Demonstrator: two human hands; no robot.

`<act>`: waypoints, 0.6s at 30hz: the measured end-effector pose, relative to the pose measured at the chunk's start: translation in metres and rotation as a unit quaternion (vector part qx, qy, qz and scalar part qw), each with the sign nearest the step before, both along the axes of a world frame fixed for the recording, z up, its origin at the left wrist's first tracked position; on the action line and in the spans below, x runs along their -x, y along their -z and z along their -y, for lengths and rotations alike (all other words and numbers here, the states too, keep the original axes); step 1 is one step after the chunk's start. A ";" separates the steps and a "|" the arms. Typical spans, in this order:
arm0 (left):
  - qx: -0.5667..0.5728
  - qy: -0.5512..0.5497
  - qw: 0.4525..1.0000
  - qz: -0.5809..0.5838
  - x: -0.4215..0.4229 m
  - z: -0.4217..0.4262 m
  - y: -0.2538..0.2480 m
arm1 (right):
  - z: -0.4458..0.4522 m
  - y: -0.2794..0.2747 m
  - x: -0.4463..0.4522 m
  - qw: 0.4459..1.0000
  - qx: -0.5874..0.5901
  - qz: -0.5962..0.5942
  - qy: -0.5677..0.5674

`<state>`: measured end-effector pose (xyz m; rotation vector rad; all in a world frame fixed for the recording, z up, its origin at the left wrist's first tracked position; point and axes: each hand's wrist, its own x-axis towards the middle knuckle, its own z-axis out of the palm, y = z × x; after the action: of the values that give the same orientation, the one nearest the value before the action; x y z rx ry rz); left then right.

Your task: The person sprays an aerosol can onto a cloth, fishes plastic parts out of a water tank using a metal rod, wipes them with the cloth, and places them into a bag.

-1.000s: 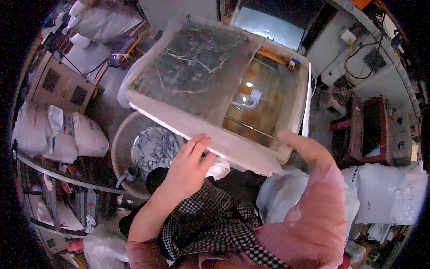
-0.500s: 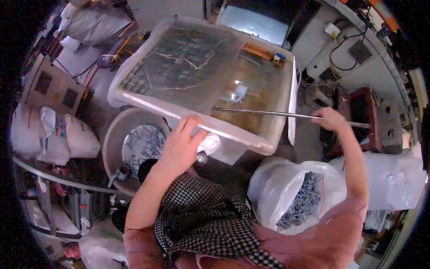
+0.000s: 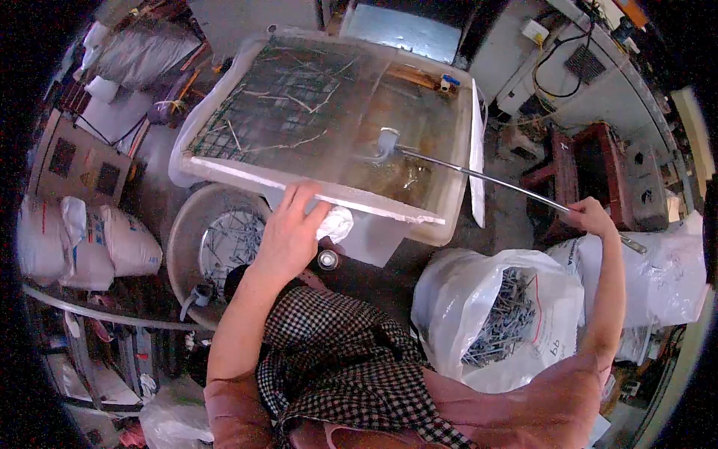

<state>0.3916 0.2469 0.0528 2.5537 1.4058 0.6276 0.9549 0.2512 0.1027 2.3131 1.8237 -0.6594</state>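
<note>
My right hand [image 3: 589,215] is closed around a long thin metal rod [image 3: 508,188]. The rod slants over the tub's right edge, its far end in the brownish water [image 3: 434,161]. At that end is a small pale grey piece [image 3: 388,141]; I cannot tell whether it is attached. My left hand [image 3: 290,230] has its fingers curled over the front rim of a large whitish tub [image 3: 359,206]. Beside its thumb is a crumpled white wad [image 3: 336,223], apparently not held. Thin branches [image 3: 299,99] lie over dark netting [image 3: 232,123] in the tub's left half.
A round bucket [image 3: 183,243] of grey pieces stands left of my legs. To the right is an open white sack [image 3: 441,299] of grey pieces [image 3: 508,318]. A spray can [image 3: 327,259] is below the tub. A reddish-brown frame [image 3: 598,168] stands at right; filled sacks [image 3: 131,239] lie left.
My right hand has moved right and slightly down with the rod. The rod's far end has shifted right and up to the pale piece. My left hand stays on the rim.
</note>
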 end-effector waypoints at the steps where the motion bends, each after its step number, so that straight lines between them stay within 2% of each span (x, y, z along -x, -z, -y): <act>1: 0.000 -0.001 1.000 0.000 0.000 0.000 0.000 | -0.002 0.005 0.002 1.000 0.000 0.000 -0.001; 3: 0.002 0.002 1.000 0.007 0.001 0.001 -0.001 | -0.007 0.015 0.009 1.000 -0.012 0.013 0.002; 7: 0.005 -0.005 1.000 0.017 0.001 0.000 0.001 | -0.026 0.048 0.017 0.998 -0.027 -0.059 0.004; 9: -0.037 0.013 0.999 0.014 0.001 -0.001 0.002 | -0.042 0.063 0.020 0.997 -0.012 -0.071 -0.008; 11: -0.031 0.012 0.999 0.022 0.002 -0.002 0.005 | -0.057 0.072 0.031 0.997 0.048 -0.049 0.038; 13: -0.025 0.011 0.999 0.032 0.003 -0.002 0.006 | -0.072 0.080 0.043 0.997 0.052 -0.042 0.026; 16: -0.029 0.003 0.999 0.022 0.005 0.001 0.009 | -0.099 0.119 0.052 0.995 0.012 -0.070 -0.073; 18: -0.040 0.012 0.998 0.041 0.007 -0.001 0.019 | -0.122 0.144 0.064 0.994 0.014 -0.067 -0.090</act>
<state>0.3843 0.2477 0.0338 2.5682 1.3475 0.7904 0.8904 0.3728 -0.0410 2.1022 2.0357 -0.8230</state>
